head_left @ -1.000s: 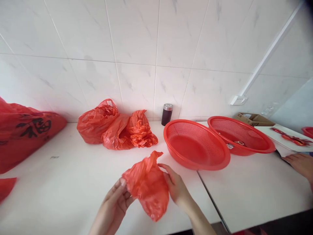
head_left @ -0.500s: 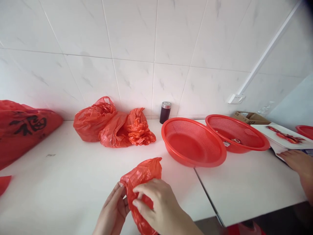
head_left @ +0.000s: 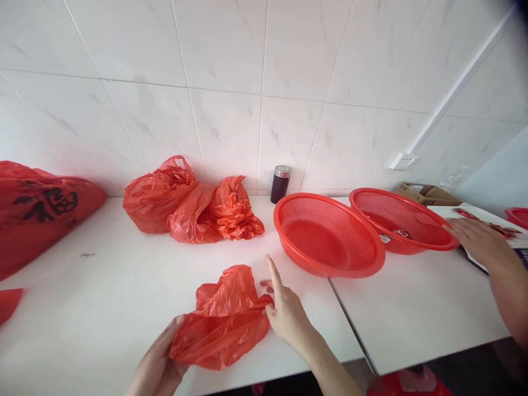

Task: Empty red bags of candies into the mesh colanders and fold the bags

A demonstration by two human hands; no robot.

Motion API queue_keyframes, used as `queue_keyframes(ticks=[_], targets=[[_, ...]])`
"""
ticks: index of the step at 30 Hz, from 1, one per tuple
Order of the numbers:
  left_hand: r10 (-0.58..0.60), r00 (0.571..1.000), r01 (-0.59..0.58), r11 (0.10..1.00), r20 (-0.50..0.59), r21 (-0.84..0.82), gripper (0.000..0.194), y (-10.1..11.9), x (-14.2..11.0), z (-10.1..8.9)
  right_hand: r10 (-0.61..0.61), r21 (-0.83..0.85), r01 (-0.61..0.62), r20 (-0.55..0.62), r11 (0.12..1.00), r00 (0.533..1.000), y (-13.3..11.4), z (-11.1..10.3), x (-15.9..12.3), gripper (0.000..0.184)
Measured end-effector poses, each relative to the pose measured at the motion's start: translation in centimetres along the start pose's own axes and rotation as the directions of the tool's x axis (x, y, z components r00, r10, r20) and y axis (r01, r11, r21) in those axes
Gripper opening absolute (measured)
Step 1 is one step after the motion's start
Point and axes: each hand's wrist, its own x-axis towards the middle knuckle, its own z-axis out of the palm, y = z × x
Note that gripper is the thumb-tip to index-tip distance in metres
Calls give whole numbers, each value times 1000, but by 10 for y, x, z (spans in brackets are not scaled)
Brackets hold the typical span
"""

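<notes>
Red bag (head_left: 225, 330) spread wider | left fingers (head_left: 168, 334), right fingers (head_left: 275, 278) pinching its sides | colander (head_left: 322, 245) near, bottle (head_left: 280, 186) beyond

Left of the dark bottle (head_left: 279, 188), a red bag (head_left: 41, 228) bears the black character 福 (head_left: 61, 202), small marks below unreadable. Right of the bottle, the label (head_left: 385, 238) on a red colander (head_left: 421, 247) and print (head_left: 424, 202) on a cardboard box (head_left: 441, 195) cannot be read.

Plastic bag (head_left: 223, 330), translucent orange-red, near front edge of white counter (head_left: 115, 308). Along back edge: flask (head_left: 279, 187), dark, silver lid; large bag (head_left: 45, 214), red, black lettering. Colanders (head_left: 319, 242), red, finely perforated.
</notes>
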Motion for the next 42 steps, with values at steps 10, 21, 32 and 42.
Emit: queue_keyframes(ticks=[10,21,32,42], targets=[[886,325,-839,107,332,534,39,8,-44,46,-46,373,25,48,928,998,-61,-23,-6,30],[231,964,-263,899,131,351,29,49,2,2,-213,-27,215,72,976,974,-31,-75,-12,27],[47,976,-43,999,215,-25,23,18,-31,31,-372,31,371,128,928,919,-87,-32,-41,46],[189,981,-194,931,48,308,56,42,-6,-27,7,-569,220,370,792,929,-1,-15,16,86]])
